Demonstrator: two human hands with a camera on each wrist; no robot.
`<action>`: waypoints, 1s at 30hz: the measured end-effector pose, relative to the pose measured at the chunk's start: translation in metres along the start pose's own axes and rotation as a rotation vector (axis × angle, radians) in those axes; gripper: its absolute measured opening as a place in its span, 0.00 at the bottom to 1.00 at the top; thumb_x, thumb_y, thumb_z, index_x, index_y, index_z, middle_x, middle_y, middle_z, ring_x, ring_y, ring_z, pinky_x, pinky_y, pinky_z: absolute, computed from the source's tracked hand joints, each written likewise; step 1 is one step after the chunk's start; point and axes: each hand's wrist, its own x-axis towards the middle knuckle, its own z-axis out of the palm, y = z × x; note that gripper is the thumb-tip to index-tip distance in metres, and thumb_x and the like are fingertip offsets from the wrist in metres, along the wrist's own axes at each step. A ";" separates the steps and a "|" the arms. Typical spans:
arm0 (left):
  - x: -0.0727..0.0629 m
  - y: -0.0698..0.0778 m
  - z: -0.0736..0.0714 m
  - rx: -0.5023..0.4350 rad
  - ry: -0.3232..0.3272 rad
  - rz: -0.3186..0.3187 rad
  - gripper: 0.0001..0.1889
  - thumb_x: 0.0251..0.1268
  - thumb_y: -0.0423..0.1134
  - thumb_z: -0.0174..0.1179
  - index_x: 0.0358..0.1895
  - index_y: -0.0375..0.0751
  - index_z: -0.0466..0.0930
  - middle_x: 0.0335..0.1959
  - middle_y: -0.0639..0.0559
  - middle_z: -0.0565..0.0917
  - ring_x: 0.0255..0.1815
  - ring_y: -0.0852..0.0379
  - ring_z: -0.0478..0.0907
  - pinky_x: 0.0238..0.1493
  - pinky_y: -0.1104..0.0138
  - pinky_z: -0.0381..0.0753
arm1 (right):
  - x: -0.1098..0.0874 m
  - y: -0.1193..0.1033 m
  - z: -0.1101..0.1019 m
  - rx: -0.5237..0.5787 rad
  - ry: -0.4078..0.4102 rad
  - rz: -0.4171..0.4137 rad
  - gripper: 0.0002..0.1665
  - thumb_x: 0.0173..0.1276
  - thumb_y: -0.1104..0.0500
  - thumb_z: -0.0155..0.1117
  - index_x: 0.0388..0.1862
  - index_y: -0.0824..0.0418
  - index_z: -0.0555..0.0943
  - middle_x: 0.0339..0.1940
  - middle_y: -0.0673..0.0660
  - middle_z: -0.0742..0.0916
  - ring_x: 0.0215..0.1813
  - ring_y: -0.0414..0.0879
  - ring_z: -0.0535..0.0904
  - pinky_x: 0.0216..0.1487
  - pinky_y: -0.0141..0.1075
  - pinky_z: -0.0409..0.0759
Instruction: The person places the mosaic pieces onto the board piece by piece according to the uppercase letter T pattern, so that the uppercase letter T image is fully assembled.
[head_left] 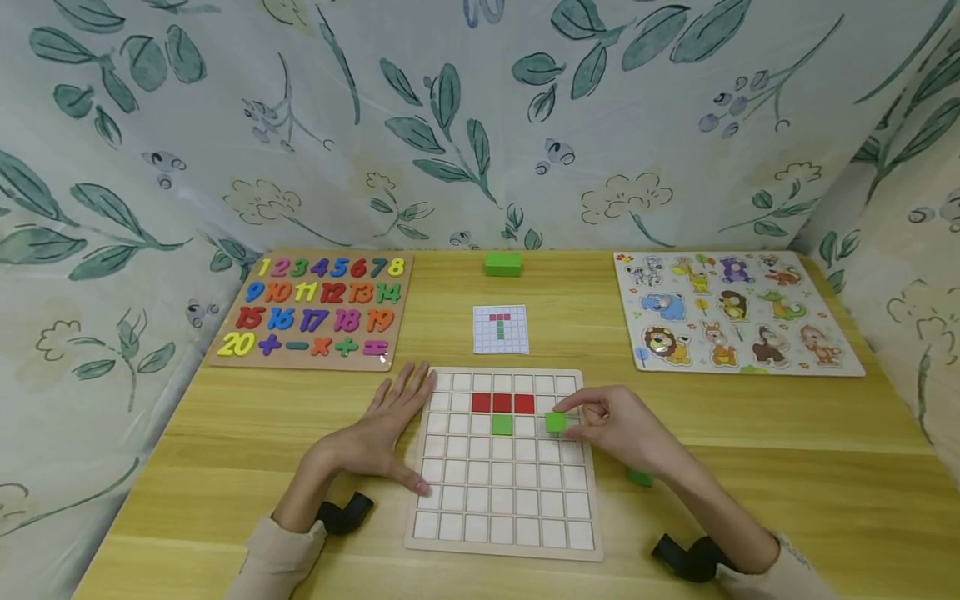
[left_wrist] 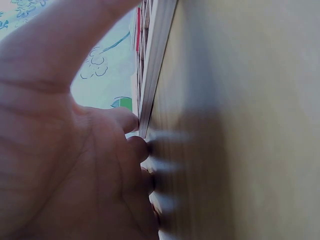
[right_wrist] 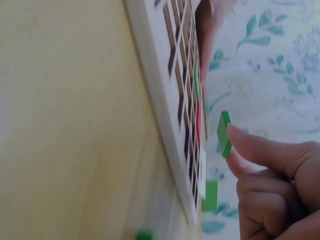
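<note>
A white grid board [head_left: 503, 529] lies on the table with three red tiles [head_left: 502, 403] in a row. One green tile [head_left: 502, 425] sits directly below the middle red one. My right hand [head_left: 626, 429] pinches another green square tile [head_left: 555, 422] between thumb and index finger. In the right wrist view that pinched tile [right_wrist: 224, 134] is held up off the board, its other fingers curled in. My left hand [head_left: 378, 437] rests at the board's left edge, fingers spread and thumb on the rim. Its palm fills much of the left wrist view.
A small pattern card [head_left: 500, 342] showing a red and green T lies beyond the board, with a green block [head_left: 502, 265] behind it. A number puzzle [head_left: 300, 367] stands left, an animal puzzle [head_left: 720, 307] right. More green [head_left: 640, 477] shows partly under my right wrist.
</note>
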 end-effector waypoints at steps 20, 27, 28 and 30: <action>0.002 0.000 0.000 -0.002 -0.001 -0.009 0.79 0.40 0.63 0.83 0.85 0.44 0.29 0.86 0.44 0.24 0.86 0.41 0.17 0.82 0.37 0.23 | 0.014 -0.035 0.060 -0.009 -0.053 -0.005 0.13 0.57 0.67 0.79 0.42 0.64 0.89 0.11 0.47 0.65 0.18 0.40 0.56 0.24 0.29 0.58; 0.001 0.000 0.000 -0.005 -0.002 -0.011 0.79 0.39 0.63 0.83 0.85 0.43 0.29 0.86 0.44 0.24 0.86 0.40 0.18 0.83 0.37 0.23 | 0.016 -0.036 0.068 -0.059 -0.020 0.018 0.13 0.57 0.67 0.80 0.42 0.61 0.89 0.12 0.48 0.66 0.18 0.40 0.58 0.22 0.27 0.56; 0.001 0.000 0.000 -0.004 -0.002 -0.012 0.79 0.39 0.63 0.83 0.85 0.43 0.29 0.86 0.44 0.24 0.86 0.40 0.18 0.83 0.37 0.23 | 0.016 -0.036 0.069 -0.065 -0.017 0.021 0.13 0.57 0.67 0.80 0.42 0.61 0.89 0.12 0.48 0.66 0.18 0.40 0.58 0.22 0.27 0.56; 0.001 0.000 0.000 -0.003 -0.001 -0.013 0.79 0.39 0.63 0.83 0.85 0.43 0.29 0.86 0.44 0.24 0.86 0.40 0.18 0.83 0.37 0.23 | 0.016 -0.038 0.070 -0.073 -0.011 0.025 0.14 0.56 0.67 0.80 0.42 0.61 0.89 0.12 0.48 0.66 0.18 0.40 0.58 0.22 0.27 0.55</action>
